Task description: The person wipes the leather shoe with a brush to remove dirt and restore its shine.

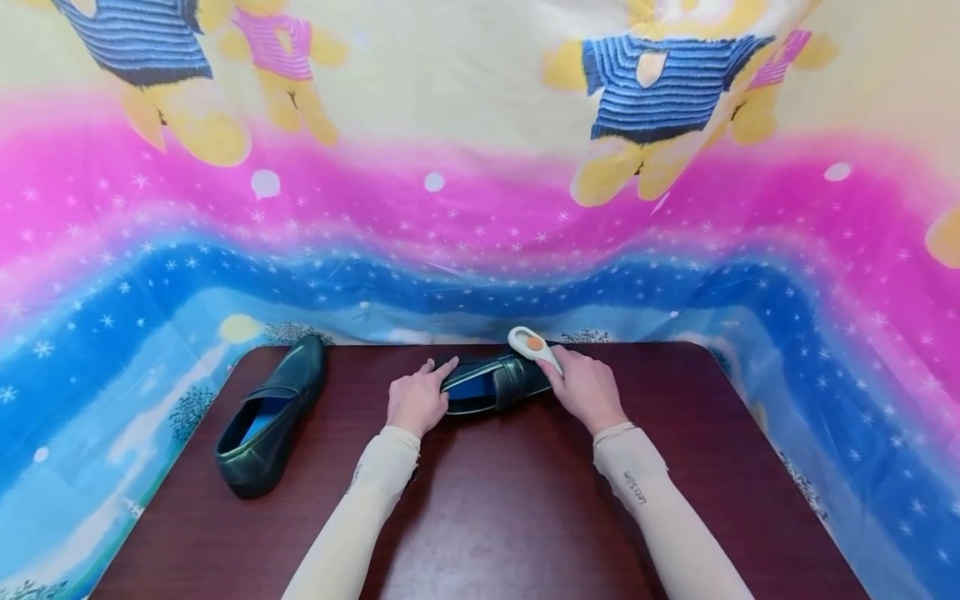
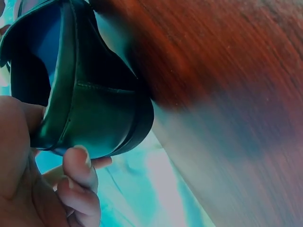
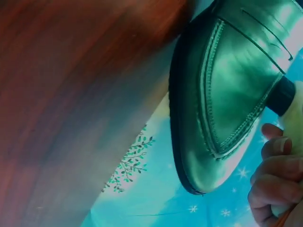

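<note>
A dark, glossy loafer (image 1: 513, 379) lies sideways near the table's far edge, its toe to the right. My left hand (image 1: 416, 402) grips its heel, thumb inside the opening and fingers outside, as the left wrist view shows at the heel (image 2: 104, 118). In my right hand (image 1: 588, 387) is a cream-handled brush (image 1: 531, 342) with an orange spot. Its dark bristles (image 3: 281, 97) meet the side of the loafer's upper (image 3: 241, 94) in the right wrist view. The matching loafer (image 1: 273, 417) stands upright at the table's left, with a blue insole showing.
The dark red-brown wooden table (image 1: 495, 517) has rounded far corners. Behind and around it hangs a patterned cloth (image 1: 465, 217) with bears and snowflakes, close to the far edge where both hands are.
</note>
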`<state>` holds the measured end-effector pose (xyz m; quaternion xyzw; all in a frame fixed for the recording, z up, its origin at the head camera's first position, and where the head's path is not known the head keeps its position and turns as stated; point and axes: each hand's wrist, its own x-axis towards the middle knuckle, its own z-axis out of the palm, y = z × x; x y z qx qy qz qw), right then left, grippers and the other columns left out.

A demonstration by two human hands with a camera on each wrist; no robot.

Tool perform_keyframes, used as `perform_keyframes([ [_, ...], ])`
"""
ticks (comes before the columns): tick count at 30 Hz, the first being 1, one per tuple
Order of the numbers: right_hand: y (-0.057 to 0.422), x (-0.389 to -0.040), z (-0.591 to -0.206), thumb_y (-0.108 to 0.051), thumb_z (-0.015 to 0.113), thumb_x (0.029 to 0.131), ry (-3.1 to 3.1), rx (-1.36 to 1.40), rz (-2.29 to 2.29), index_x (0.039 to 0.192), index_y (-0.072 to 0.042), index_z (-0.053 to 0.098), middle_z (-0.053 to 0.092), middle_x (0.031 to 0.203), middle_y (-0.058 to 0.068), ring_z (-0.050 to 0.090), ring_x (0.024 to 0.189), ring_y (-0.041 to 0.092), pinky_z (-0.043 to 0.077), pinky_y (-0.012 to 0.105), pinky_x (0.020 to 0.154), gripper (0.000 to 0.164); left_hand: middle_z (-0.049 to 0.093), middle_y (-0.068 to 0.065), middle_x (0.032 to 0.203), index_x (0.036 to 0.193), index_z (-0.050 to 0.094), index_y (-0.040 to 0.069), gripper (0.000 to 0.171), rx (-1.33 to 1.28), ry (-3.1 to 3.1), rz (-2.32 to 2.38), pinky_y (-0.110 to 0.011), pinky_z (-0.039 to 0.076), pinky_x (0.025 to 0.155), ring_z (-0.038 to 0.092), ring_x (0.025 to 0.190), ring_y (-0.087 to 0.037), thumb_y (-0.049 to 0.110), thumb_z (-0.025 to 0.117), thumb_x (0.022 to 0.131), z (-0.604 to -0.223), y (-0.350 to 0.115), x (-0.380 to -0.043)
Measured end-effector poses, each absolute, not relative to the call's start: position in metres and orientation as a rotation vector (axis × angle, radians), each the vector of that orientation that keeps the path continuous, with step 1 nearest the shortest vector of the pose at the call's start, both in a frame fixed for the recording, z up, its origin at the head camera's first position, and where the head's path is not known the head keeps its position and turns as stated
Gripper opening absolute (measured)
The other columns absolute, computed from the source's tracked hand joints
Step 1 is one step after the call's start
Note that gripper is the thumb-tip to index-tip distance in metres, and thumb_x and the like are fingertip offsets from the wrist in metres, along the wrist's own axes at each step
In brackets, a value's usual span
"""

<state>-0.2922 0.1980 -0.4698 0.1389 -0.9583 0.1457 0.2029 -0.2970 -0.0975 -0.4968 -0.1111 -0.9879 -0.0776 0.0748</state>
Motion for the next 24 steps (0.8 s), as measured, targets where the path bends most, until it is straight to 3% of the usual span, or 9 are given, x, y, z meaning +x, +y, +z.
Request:
perform_keyframes([
  [6,0.218,-0.293,-0.475,-0.048,0.059,0.103,-2.67,0.246,0.4,0.12,-0.017,0.071,0.065,0.07,0.005,0.052,0.056,0.022,0.038,0.038,0.048,0.037,0.059,-0.013,0.15,0.156,0.045,0.04,0.063,-0.312,-2.961,-0.192,-0.03,0.031,0.039,0.035,0.04,-0.018,0.027,0.065,0.098,-0.498,-0.094,-0.298],
  [14,0.269,-0.275,-0.49,-0.048,0.058,0.105,-2.714,0.108,0.528,0.127,-0.02,0.067,0.067,0.078,0.005,0.053,0.063,0.023,0.039,0.039,0.055,0.037,0.061,-0.013,0.148,0.155,0.048,0.039,0.059,-0.265,-2.945,-0.186,-0.03,0.029,0.039,0.032,0.039,-0.017,0.025,0.063,0.099,-0.498,-0.097,-0.301],
  [24,0.287,-0.268,-0.494,-0.056,0.045,0.107,-2.795,0.081,0.693,0.135,-0.017,0.06,0.066,0.085,0.007,0.053,0.071,0.024,0.039,0.038,0.063,0.05,0.059,-0.014,0.149,0.156,0.047,0.039,0.06,-0.318,-2.961,-0.193,-0.029,0.03,0.039,0.032,0.04,-0.016,0.026,0.062,0.099,-0.499,-0.098,-0.301],
])
